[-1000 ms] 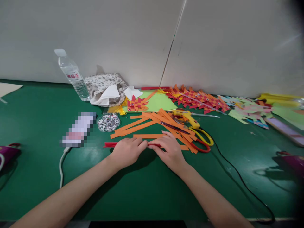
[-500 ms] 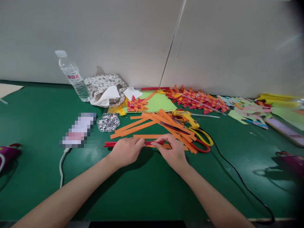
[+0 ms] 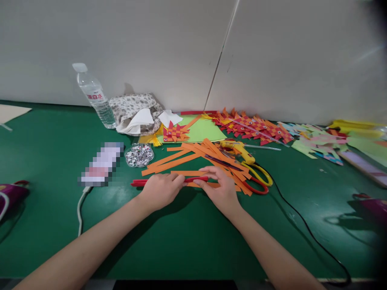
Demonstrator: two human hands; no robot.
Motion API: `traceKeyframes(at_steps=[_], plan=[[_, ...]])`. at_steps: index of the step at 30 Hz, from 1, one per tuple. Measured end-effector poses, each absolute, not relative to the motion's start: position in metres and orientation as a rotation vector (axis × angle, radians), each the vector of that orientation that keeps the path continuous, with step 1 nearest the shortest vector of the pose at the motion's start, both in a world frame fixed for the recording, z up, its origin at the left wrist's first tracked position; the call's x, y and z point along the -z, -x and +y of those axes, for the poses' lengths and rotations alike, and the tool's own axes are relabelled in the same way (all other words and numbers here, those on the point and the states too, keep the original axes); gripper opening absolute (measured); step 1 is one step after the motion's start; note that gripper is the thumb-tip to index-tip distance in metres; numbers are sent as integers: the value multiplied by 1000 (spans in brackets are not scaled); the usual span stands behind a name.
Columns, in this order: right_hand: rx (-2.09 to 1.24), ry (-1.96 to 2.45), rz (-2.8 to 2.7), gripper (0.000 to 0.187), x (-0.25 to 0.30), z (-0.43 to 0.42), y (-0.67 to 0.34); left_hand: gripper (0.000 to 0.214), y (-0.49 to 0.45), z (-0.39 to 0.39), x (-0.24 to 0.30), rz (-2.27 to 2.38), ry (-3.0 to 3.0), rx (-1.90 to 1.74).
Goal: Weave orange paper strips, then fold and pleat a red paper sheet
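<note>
Both forearms bare, no sleeves or jewellery.

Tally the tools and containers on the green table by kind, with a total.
Water bottle: 1
Glue gun: 1
Scissors: 1
Tray of googly eyes: 1
Total: 4

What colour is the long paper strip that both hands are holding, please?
Red; the long red paper strip shows best in the head view, between the left hand and right hand.
</note>
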State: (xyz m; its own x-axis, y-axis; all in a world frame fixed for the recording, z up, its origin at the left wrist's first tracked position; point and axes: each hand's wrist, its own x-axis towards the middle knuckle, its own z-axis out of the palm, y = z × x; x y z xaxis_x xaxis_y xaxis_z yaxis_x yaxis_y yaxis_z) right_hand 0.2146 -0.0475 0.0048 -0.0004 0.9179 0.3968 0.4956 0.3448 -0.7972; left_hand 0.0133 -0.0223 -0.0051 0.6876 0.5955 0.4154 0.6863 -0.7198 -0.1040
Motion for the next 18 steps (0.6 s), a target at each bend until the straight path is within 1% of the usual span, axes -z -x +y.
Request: traceKeyframes(at_steps=[2,8,11,18], plan=[[-547,1283,-1647,24,-5,-48,-214,39,-13,-22,5,-1054,2664,540],[-456,1251,-1683,13,-2,-51,-213,41,-13,-21,1,-1070,2737,673],[-469,1266,-1679,16,-1,-51,-214,41,-13,-21,-1,-1085,2725,687],[-644,1227,-1637,19,-3,-50,-217,39,-13,-22,3,-1059,2700,684]])
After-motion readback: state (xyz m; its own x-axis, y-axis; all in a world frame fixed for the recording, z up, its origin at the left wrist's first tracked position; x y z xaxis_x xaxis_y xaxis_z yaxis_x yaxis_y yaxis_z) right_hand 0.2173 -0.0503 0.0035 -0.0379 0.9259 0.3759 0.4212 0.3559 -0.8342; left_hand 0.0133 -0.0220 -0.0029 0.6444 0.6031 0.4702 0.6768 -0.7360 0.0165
